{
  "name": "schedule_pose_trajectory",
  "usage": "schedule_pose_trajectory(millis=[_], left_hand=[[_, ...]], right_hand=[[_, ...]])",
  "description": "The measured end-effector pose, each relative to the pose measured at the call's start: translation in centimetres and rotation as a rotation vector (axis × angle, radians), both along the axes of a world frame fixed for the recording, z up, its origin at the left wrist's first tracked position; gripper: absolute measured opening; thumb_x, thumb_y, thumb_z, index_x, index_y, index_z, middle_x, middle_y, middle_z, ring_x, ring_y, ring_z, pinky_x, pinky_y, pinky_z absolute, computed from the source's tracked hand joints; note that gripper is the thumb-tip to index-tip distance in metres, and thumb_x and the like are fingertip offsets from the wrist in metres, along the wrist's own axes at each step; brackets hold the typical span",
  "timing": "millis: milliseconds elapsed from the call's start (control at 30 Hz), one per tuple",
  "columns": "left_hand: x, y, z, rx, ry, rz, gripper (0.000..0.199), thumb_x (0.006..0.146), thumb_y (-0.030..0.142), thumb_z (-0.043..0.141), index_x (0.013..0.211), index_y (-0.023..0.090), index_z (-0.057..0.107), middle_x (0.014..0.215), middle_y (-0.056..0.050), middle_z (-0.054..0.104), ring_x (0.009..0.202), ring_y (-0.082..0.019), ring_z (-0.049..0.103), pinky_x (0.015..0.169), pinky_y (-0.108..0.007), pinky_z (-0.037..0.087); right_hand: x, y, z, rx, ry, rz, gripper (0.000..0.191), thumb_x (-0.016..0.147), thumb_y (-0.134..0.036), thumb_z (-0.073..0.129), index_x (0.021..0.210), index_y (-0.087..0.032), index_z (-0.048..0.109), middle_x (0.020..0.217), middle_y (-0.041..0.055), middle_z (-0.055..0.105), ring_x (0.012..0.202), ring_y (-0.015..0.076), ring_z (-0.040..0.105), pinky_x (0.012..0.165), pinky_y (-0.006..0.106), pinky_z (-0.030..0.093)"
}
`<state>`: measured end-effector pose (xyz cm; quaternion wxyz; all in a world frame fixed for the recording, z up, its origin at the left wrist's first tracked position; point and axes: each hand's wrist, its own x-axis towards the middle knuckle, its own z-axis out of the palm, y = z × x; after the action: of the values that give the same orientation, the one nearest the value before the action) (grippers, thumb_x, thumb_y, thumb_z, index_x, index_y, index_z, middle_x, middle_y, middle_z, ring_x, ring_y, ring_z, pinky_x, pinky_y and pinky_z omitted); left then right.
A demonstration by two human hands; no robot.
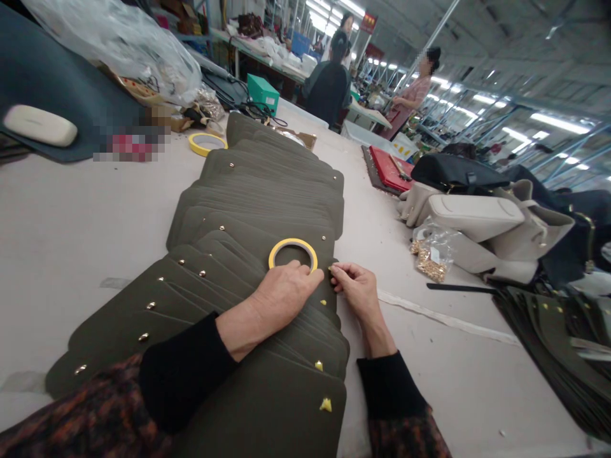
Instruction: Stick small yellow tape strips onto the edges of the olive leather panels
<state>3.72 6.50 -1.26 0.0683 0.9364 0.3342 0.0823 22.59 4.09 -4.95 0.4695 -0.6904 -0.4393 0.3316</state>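
Observation:
A long fan of overlapping dark olive panels [258, 191] with rounded corners runs up the table. Gold-coloured metal studs [144, 337] dot the left ends of several panels. My left hand [285, 294] is closed on a roll of yellow tape [293, 242], which rests over the panels. Just right of it, my right hand [357, 291] pinches a small piece of yellow tape [330, 270] at the panels' right edge; the fingertips partly hide it. Nearer to me, torn bits of yellow tape [325, 404] stick to the right ends of other panels.
Another yellow tape roll [207, 144] lies beyond the panels. At right are pale bags [477, 210], a clear bag of gold-coloured hardware [432, 254] and a stack of olive strips [548, 343]. A white strip [443, 318] crosses the table [420, 381]. Other people are in the background.

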Motion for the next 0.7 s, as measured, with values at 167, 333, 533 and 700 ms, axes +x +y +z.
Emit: schedule_pose_trajectory(millis=[167,333,533,700], left_hand=[[0.0,-0.1,0.1,-0.006,-0.001,0.004,0.013,0.093,0.015,0.043,0.094,0.018,0.056,0.088,-0.005,0.065,0.083,-0.023,0.059,0.066,-0.033,0.050],[0.0,0.0,-0.1,0.010,-0.008,0.006,0.014,0.093,0.014,0.042,0.093,0.018,0.056,0.087,-0.004,0.065,0.081,-0.022,0.060,0.066,-0.033,0.050],[-0.2,0.3,-0.7,0.048,-0.056,0.007,0.012,0.092,0.014,0.044,0.093,0.019,0.054,0.086,-0.003,0.063,0.079,-0.021,0.059,0.064,-0.032,0.049],[-0.3,0.2,-0.7,0.073,-0.031,0.023,0.014,0.092,0.014,0.042,0.093,0.018,0.055,0.086,-0.006,0.061,0.083,-0.023,0.057,0.067,-0.034,0.048]], right_hand=[[-0.4,0.4,0.2,-0.018,-0.280,0.029,0.025,0.076,-0.040,0.062,0.078,-0.017,0.071,0.058,0.0002,0.065,0.050,0.0131,0.056,0.050,0.024,0.044],[-0.4,0.3,0.8,0.022,-0.588,0.068,0.021,0.079,-0.034,0.060,0.089,-0.019,0.070,0.059,-0.0015,0.065,0.055,0.0149,0.059,0.060,0.027,0.045],[0.8,-1.0,1.1,0.277,-0.664,0.066,0.021,0.085,-0.035,0.056,0.088,-0.018,0.067,0.075,0.0035,0.070,0.064,0.0155,0.062,0.065,0.027,0.048],[0.2,-0.6,0.6,0.260,-0.862,0.258,0.020,0.087,-0.022,0.050,0.087,-0.019,0.070,0.081,0.0066,0.071,0.074,0.0183,0.065,0.072,0.029,0.048]])
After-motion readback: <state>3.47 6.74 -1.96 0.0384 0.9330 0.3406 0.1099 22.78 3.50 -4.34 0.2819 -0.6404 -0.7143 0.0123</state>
